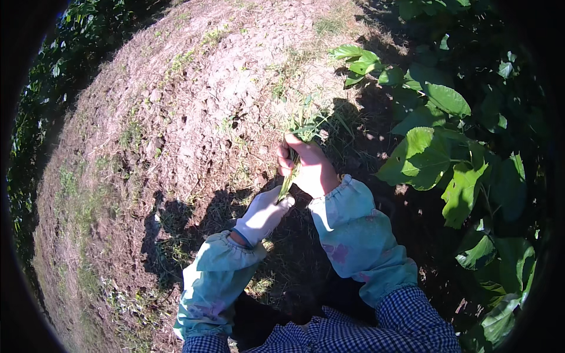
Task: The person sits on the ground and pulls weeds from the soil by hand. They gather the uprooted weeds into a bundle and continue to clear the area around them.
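A bunch of green grass stems (289, 178) runs between my two hands, its leafy ends fanning out beyond the upper fist. My right hand (309, 165) is bare and curls around the middle of the bunch, thumb on top. Below it my left hand (263, 216), in a white work glove, pinches the lower ends of the stems between thumb and fingers. Teal patterned sleeve covers are on both forearms, the right one (357, 234) and the left one (218, 282). The palm side of the left glove is hidden.
Dry, cloddy soil (198, 97) with scattered weeds stretches ahead and to the left. Broad-leaved plants (423, 154) crowd in close on the right, reaching near my right forearm. A darker row of foliage (44, 88) borders the far left. Shadow covers the ground beneath my arms.
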Tool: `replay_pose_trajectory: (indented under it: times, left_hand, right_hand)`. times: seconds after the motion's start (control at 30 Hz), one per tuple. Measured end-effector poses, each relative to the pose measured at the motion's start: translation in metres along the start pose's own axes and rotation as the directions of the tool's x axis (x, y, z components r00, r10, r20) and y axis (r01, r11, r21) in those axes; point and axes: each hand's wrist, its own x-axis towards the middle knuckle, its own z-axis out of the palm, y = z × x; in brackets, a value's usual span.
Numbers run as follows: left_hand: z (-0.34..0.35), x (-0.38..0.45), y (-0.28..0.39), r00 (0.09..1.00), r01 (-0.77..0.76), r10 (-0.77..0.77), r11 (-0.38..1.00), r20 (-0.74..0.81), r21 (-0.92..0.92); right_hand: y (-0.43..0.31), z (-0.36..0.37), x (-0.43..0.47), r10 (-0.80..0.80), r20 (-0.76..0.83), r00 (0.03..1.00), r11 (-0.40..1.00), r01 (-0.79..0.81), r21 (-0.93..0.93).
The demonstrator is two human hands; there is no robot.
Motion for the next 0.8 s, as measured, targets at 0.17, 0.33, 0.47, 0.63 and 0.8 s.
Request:
replay_pose_trajectory:
  times: [0.17,0.33,0.47,0.63,0.8]
  left_hand:
    - [-0.026,-0.012,0.051,0.965,0.019,0.03,0.984,-0.262,0.18]
    - [-0.047,-0.021,0.06,0.915,0.201,-0.16,0.977,-0.37,0.075]
    - [-0.02,-0.015,0.042,0.963,0.246,-0.25,0.968,-0.102,-0.048]
    - [-0.011,-0.008,0.032,0.962,0.259,-0.26,0.966,-0.09,-0.015]
    - [-0.021,-0.022,0.062,0.924,0.156,-0.25,0.937,-0.289,-0.312]
  right_hand:
    - [-0.005,-0.018,0.009,-0.138,-0.054,0.989,0.923,0.108,-0.37]
    - [0.007,-0.002,0.01,-0.053,-0.233,0.971,0.89,-0.06,-0.452]
    - [0.028,0.013,0.014,0.057,-0.271,0.961,0.86,-0.185,-0.476]
    - [0.042,0.011,0.013,-0.05,-0.223,0.973,0.869,-0.068,-0.491]
    - [0.029,0.013,0.008,-0.088,-0.14,0.986,0.913,0.024,-0.406]
